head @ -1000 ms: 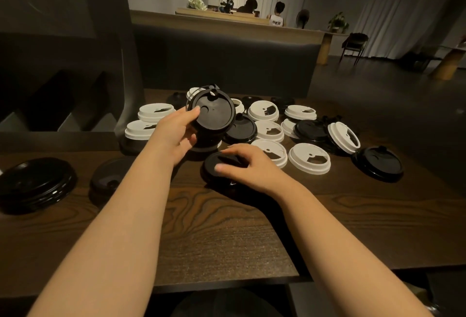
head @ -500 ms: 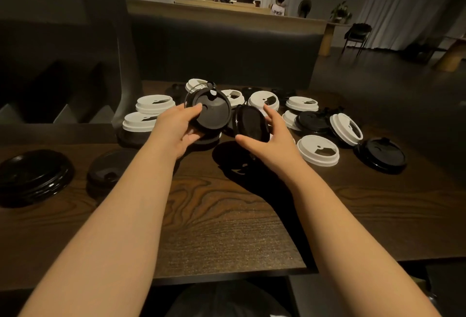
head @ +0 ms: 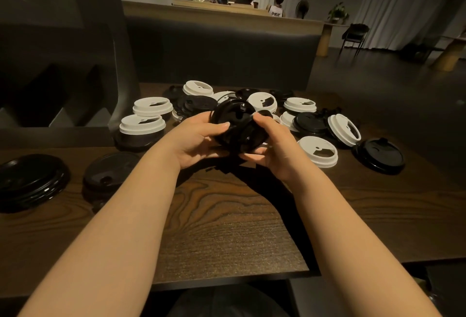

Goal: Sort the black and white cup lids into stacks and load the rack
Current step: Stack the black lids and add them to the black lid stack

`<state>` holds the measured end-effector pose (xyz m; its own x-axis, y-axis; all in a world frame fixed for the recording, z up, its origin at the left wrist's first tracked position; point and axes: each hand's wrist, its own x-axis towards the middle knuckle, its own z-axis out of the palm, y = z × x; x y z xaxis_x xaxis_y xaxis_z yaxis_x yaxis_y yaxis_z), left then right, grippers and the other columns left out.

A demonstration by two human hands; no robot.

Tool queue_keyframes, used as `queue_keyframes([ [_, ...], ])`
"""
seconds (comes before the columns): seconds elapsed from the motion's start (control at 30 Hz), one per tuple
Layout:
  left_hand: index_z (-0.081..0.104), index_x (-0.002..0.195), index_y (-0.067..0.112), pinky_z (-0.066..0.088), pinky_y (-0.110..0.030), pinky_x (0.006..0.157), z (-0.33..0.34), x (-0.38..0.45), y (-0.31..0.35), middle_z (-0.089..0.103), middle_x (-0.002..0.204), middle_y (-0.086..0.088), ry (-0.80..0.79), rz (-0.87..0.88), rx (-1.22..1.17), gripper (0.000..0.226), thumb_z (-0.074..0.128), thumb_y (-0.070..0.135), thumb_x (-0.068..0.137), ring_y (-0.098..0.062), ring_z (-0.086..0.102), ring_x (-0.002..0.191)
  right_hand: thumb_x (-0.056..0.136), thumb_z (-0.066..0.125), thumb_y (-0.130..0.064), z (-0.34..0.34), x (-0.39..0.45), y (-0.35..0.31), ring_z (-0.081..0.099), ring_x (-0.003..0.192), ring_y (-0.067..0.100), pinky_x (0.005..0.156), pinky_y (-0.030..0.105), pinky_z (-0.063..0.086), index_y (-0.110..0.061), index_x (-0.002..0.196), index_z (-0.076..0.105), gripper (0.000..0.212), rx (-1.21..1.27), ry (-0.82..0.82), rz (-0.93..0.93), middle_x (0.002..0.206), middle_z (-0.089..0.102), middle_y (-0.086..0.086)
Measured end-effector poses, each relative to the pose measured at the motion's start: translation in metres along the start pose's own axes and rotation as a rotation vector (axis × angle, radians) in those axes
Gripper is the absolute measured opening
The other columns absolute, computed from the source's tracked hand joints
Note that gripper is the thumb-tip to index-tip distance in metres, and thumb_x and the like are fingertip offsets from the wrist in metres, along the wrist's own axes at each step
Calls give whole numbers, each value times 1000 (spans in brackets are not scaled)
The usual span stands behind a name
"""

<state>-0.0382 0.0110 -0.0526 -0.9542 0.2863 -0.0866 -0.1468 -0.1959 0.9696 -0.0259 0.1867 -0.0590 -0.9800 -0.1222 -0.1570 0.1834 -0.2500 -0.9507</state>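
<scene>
Above the wooden table (head: 227, 228), both hands grip a black lid stack (head: 235, 125): left hand (head: 199, 140) and right hand (head: 274, 150) curl around its opposite sides.

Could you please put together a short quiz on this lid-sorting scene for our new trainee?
1. True or false: both hands grip the black lids held above the table.
2. What colour is the flat lid lying just right of the right hand? A) black B) white C) red
3. What lies at the table's far left edge?

Key
1. True: the left hand and the right hand both hold them.
2. B.
3. A stack of black lids.
</scene>
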Motion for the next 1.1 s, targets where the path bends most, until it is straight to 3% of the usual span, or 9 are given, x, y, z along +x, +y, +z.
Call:
queue_keyframes([
  [0.13, 66, 97, 16, 54, -37, 85, 2, 2, -2, 73, 94, -4, -4, 39, -41, 14, 55, 7, 92, -19, 68, 97, 88, 60, -47, 2, -5, -5, 64, 98, 32, 78, 43, 59, -23, 101, 60, 28, 137, 39, 112, 107, 62, 11],
  [0.27, 67, 101, 16, 51, -35, 92, 7, 3, -4, 74, 98, -3, -27, 20, -46, 17, 52, 23, 96, -17, 67, 102, 89, 51, -58, 6, -6, -6, 67, 82, 38, 62, 44, 60, -19, 114, 56, 47, 277, 81, 236, 102, 61, 19],
  [0.37, 67, 102, 16, 50, -35, 94, 11, 4, -6, 74, 100, -2, -17, 51, -23, 22, 48, 27, 98, -15, 67, 102, 89, 39, -68, 7, -3, -4, 68, 79, 42, 64, 46, 59, -14, 131, 50, 69, 322, 67, 285, 102, 64, 22],
  [0.57, 67, 101, 17, 50, -32, 93, 23, 2, -11, 74, 101, -1, -37, 114, 116, 30, 41, 31, 101, -16, 68, 102, 89, 17, -74, 14, -5, -1, 70, 67, 39, 61, 41, 59, -16, 139, 42, 81, 170, 43, 281, 84, 68, 24],
  [0.67, 69, 104, 17, 45, -42, 103, 29, 2, -16, 71, 111, -7, -54, 123, 158, 34, 41, 38, 99, -22, 65, 110, 95, 14, -65, 17, -9, 0, 68, 69, 33, 69, 43, 59, -12, 117, 53, 69, 140, 77, 224, 78, 66, 17],
  [0.73, 68, 105, 16, 45, -45, 103, 32, 2, -17, 70, 113, -10, -47, 121, 153, 36, 42, 39, 98, -25, 65, 109, 97, 14, -61, 18, -8, 1, 67, 69, 29, 61, 36, 59, -11, 107, 55, 65, 103, 124, 192, 75, 66, 15],
  [0.9, 64, 101, 17, 58, -32, 82, 40, -1, -15, 75, 98, -1, -64, 155, 57, 39, 51, 51, 85, -16, 70, 95, 97, 10, -60, 14, 0, 6, 66, 61, 27, 36, 20, 46, -3, 119, 57, 77, -311, 305, 94, 78, 69, 17],
  [1.0, 65, 103, 16, 57, -42, 86, 43, -3, -19, 73, 101, -5, -7, 212, 131, 38, 76, 40, 76, -22, 70, 98, 97, 15, -59, 10, 3, 10, 68, 71, 28, 39, 22, 48, -6, 116, 58, 70, -438, 337, -22, 89, 69, 16],
  [1.1, 66, 103, 21, 55, -44, 90, 39, 1, -20, 72, 104, -5, 134, 210, 134, 22, 71, 14, 83, -21, 68, 99, 97, 25, -58, 8, 4, 14, 68, 81, 25, 65, 37, 59, -7, 112, 55, 60, -550, 361, -169, 92, 67, 10],
])
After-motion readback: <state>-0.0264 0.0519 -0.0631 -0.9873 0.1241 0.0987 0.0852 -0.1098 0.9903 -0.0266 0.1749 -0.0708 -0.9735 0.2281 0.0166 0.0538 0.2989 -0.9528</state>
